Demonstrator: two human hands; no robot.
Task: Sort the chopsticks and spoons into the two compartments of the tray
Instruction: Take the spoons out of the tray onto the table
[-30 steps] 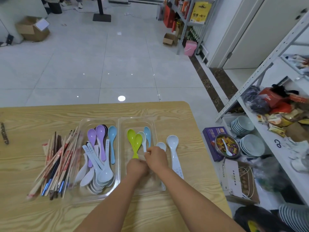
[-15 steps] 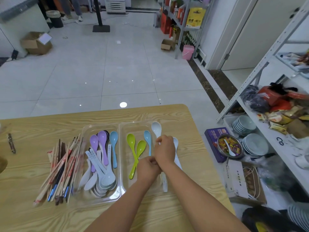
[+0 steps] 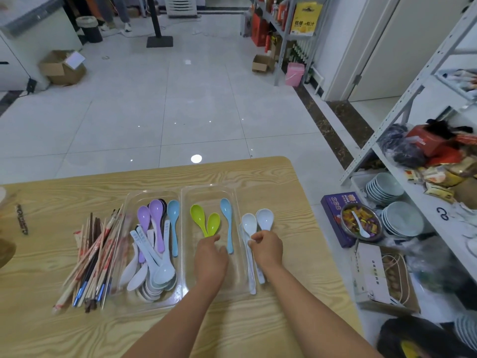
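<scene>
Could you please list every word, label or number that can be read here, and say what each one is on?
"KING": on the purple box; its other print is blurred.
"梨汁", apparently: on the yellow carton on the far rack; the other characters are unclear.
Dark mark on the white shelf: perhaps a numeral, unreadable.
Red print on the chopstick wrappers and print on the white spoons: too small.

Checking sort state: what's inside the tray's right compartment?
Two green spoons and one blue spoon. The left hand covers the green handle ends; anything beneath it is hidden. The white spoons the right hand holds lie outside it.
</scene>
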